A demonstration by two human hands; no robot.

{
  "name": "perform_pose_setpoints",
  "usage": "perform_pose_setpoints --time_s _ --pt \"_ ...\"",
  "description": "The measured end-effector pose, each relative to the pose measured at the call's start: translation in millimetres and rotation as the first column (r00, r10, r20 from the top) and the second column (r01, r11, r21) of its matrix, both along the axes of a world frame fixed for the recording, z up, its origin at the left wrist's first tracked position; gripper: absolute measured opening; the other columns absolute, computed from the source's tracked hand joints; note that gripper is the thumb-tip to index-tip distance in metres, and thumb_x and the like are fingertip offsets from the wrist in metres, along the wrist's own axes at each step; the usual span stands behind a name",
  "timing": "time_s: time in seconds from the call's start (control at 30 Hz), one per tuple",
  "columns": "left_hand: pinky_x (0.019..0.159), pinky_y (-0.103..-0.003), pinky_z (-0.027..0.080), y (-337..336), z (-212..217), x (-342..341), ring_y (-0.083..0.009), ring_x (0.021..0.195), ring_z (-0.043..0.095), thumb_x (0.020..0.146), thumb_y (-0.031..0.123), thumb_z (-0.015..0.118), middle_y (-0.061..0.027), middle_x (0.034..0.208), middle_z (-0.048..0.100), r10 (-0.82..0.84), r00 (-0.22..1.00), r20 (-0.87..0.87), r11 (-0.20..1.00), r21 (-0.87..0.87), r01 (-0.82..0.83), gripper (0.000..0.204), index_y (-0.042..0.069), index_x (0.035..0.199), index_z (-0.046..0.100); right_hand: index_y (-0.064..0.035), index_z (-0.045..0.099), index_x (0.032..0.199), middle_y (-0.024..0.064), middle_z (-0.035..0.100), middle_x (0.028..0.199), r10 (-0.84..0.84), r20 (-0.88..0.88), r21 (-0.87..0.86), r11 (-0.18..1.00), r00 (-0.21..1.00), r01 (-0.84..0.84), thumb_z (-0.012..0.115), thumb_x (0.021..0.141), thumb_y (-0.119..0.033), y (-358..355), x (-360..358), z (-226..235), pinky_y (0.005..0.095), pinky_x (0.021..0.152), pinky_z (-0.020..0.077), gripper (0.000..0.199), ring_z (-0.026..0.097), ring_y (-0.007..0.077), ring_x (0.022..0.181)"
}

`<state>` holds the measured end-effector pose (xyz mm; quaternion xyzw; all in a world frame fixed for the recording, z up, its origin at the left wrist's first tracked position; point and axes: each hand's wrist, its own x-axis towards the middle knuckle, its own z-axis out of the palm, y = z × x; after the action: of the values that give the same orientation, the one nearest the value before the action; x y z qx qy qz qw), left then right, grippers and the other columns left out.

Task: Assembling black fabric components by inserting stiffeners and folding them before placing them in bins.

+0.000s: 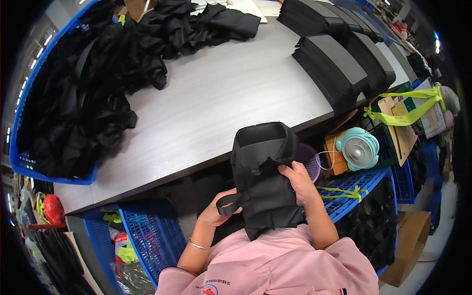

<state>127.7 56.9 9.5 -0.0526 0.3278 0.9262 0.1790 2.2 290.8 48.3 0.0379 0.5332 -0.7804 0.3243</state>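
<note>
A black fabric pouch (268, 182) is held upright in front of my chest, its wide mouth tipped toward the table. A smooth panel shows inside the mouth, and the cloth below it is creased. My left hand (222, 209) grips the pouch's left edge, where a black strap loop (231, 203) sticks out beside the fingers. On the opposite edge, below the mouth, my right hand (299, 183) is closed with the thumb on the front of the cloth. The fingers of both hands are partly hidden behind the pouch.
A blue basket (56, 174) heaped with black fabric pieces (93, 83) stands at the left of the grey table (206, 88). Stacks of black panels (334, 64) lie at the far right. A teal fan (360, 148) and a blue crate (351, 191) are right of me; another blue crate (152, 236) is left.
</note>
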Motion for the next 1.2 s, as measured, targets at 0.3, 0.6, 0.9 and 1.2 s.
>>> perform_pose_setpoints --time_s 0.3,0.6,0.9,1.2 --pt "0.075 -0.022 0.047 -4.1 25.4 -41.2 -0.0061 0.087 0.058 0.093 0.016 0.068 -0.0005 0.104 0.066 0.019 0.99 0.142 0.998 -0.064 -0.01 0.033 -0.002 0.121 0.064 0.0033 0.064 0.116 0.0029 0.068 0.105 -0.139 -0.232 0.155 0.972 0.963 0.178 0.065 0.096 -0.02 1.2 23.5 19.9 0.0254 0.083 0.0497 0.031 0.06 0.0088 0.092" --pt "0.063 -0.021 0.038 47.3 27.4 -80.6 -0.0031 0.071 0.05 0.091 0.013 0.069 0.0051 0.076 0.059 0.101 0.987 0.123 0.962 -0.267 -0.065 0.011 0.002 0.088 0.069 0.0022 0.064 0.114 0.0026 0.068 0.104 -0.121 -0.405 0.399 0.869 0.906 0.294 0.064 0.096 -0.02 31.6 27.8 26.4 0.0266 0.086 0.0492 0.028 0.06 0.009 0.093" --pt "0.088 -0.032 0.053 73.5 12.1 -101.9 -0.0199 0.095 0.068 0.08 -0.001 0.071 -0.0075 0.108 0.071 0.119 0.962 0.246 0.982 -0.17 -0.078 0.034 0.001 0.114 0.068 0.0011 0.067 0.115 0.0049 0.069 0.113 -0.404 -0.02 -0.067 0.913 0.914 0.402 0.059 0.097 -0.008 64.4 0.5 -7.7 0.0279 0.092 0.0494 0.022 0.063 0.0121 0.101" --pt "0.096 -0.03 0.047 162.4 52.1 -114.2 -0.0172 0.106 0.063 0.09 0.008 0.069 -0.0058 0.119 0.066 -0.007 0.987 0.158 0.936 -0.348 0.063 0.036 0.002 0.124 0.059 0.0034 0.062 0.117 0.0067 0.066 0.114 -0.406 0.121 -0.065 0.907 0.906 0.416 0.058 0.092 -0.003 128.0 -4.0 -47.0 0.0301 0.096 0.047 0.026 0.061 0.0158 0.105"
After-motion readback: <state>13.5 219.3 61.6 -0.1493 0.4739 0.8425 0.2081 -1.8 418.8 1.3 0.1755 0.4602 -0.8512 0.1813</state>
